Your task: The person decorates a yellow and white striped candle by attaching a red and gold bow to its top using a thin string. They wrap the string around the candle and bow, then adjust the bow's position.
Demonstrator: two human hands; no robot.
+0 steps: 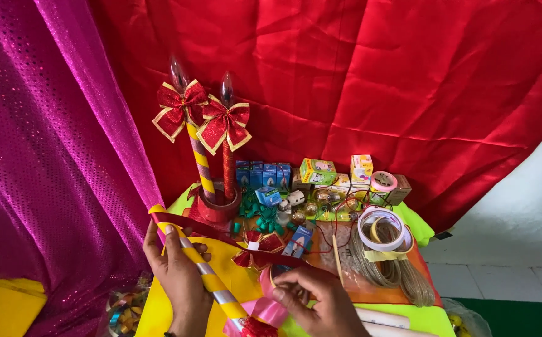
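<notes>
Striped tube [205, 271] in left hand [180, 278], lower end cut off.

Two bulb-topped candle sticks [205, 159] are standing side by side in a round holder [220, 209] at the back left of the desk [417, 224], each wearing a bow [223, 125] below its bulb. To their right, a row of small boxes [318, 171] is lining the back edge before the hanging cloth [377, 81], with a tape roll [380, 229] lying on a wire coil [389, 271] in front of it. Nearest the person, the left hand [180, 274] is gripping a striped stick [205, 274] that is crossing a ribbon [221, 234], while the right hand [321, 299] is resting just right of it, beside a loose bow [260, 248].
</notes>
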